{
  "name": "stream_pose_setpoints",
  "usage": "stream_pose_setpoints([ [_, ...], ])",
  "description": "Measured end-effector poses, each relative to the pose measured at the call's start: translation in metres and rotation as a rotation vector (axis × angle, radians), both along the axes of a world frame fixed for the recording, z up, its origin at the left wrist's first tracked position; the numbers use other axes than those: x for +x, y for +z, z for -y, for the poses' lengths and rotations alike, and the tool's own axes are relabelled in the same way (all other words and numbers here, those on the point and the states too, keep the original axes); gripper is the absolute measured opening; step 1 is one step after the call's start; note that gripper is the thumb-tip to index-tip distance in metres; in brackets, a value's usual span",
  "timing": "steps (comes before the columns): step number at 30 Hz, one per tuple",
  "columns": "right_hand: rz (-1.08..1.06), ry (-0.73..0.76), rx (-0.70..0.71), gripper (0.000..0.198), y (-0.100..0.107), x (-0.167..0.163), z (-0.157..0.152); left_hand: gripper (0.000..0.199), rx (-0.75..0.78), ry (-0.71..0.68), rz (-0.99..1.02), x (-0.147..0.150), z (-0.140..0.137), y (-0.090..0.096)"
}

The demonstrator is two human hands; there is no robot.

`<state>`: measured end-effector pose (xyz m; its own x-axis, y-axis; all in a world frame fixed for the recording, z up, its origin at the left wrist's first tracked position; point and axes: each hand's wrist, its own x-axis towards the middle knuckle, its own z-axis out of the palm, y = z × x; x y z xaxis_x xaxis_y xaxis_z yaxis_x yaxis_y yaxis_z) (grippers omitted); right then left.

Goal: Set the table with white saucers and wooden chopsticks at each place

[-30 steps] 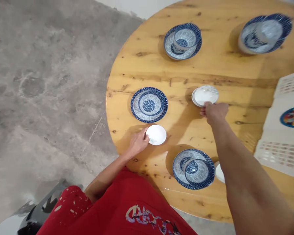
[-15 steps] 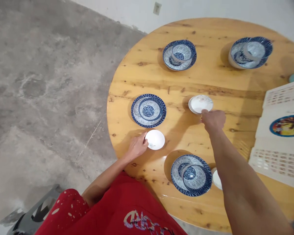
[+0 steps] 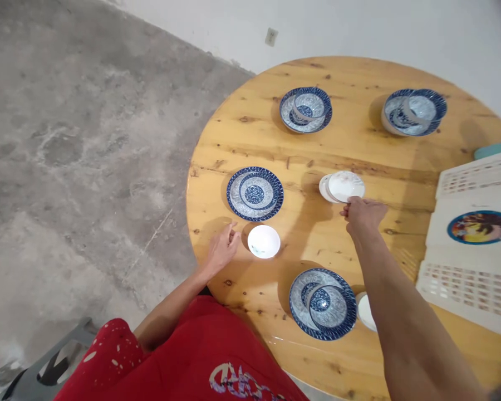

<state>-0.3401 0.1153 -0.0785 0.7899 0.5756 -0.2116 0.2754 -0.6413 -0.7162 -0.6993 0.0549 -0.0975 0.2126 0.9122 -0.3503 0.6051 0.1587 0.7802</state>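
Observation:
My right hand (image 3: 364,214) pinches the near rim of a small white bowl (image 3: 347,186), the top one of a little stack. That bowl sits off to the right of the white bowl under it (image 3: 324,188). Beside another small white bowl (image 3: 264,241), my left hand (image 3: 224,245) hovers at its left with fingers apart, touching nothing. Just beyond that bowl lies a blue-patterned plate (image 3: 232,192) with a matching bowl (image 3: 255,194) in it.
Blue-patterned dishes with bowls in them stand nearer me (image 3: 298,301), at the back (image 3: 287,118) and at back right (image 3: 394,122). A white bowl (image 3: 365,312) is partly behind my right forearm. A white plastic basket (image 3: 463,250) fills the right side of the wooden table (image 3: 242,133).
My left hand has let go of the small white bowl and drawn back to the left. My right hand has shifted the top bowl rightwards off the stack's centre. The view has tilted slightly.

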Motion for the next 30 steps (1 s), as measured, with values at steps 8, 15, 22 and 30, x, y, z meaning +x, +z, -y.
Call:
stream_pose_setpoints([
  [8, -0.243, 0.013, 0.122, 0.018, 0.048, -0.052, 0.075, 0.034, 0.07, -0.012, 0.128, 0.013, 0.016, 0.032],
  [15, -0.33, 0.206, 0.068, 0.04, 0.049, -0.107, 0.194, 0.054, -0.201, -0.201, 0.441, 0.038, 0.073, 0.047],
  [22, -0.273, 0.185, 0.069, 0.046, 0.052, -0.163, 0.291, 0.066, -0.398, -0.296, 0.695, 0.036, 0.145, 0.04],
  [30, -0.443, 0.204, 0.03, 0.045, 0.032, -0.213, 0.344, 0.064, -0.446, -0.114, 0.594, -0.009, 0.204, 0.048],
])
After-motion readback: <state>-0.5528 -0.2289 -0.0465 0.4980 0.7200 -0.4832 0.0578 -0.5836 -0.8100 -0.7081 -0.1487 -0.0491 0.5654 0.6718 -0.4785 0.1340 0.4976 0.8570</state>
